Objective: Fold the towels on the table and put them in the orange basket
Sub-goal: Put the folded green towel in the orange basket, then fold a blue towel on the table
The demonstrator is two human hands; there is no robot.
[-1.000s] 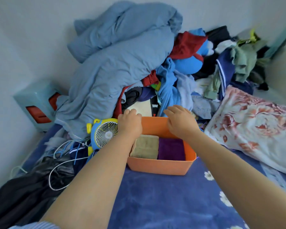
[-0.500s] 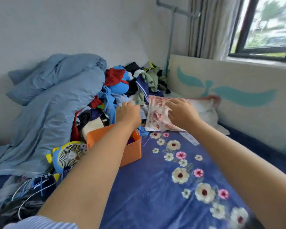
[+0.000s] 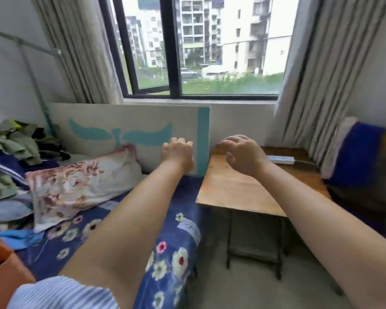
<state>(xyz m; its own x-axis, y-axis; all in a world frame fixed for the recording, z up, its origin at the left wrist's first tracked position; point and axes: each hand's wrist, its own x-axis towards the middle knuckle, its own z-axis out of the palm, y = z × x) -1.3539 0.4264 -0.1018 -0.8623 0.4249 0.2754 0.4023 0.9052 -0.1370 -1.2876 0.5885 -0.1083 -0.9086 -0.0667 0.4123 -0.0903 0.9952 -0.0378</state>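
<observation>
Both arms reach forward in the head view. My left hand (image 3: 177, 152) hovers over the bed's far end, in front of the white headboard, fingers loosely curled and holding nothing. My right hand (image 3: 243, 153) hovers above the wooden table (image 3: 236, 188), fingers relaxed and empty. Only a corner of the orange basket (image 3: 0, 262) shows at the bottom left edge. A blurred blue and grey cloth bundle (image 3: 357, 157) sits at the table's right end; I cannot tell if it is a towel.
A floral pillow (image 3: 80, 184) lies on the blue flowered bedspread (image 3: 172, 259). A heap of clothes (image 3: 16, 143) fills the left edge. A white power adapter (image 3: 281, 159) with a cable lies on the table's far side. Window and curtains stand behind.
The view has swung right, from the basket and clothes heap to the window and table. Both hands have left the basket rim and now hover empty, the right one over the table.
</observation>
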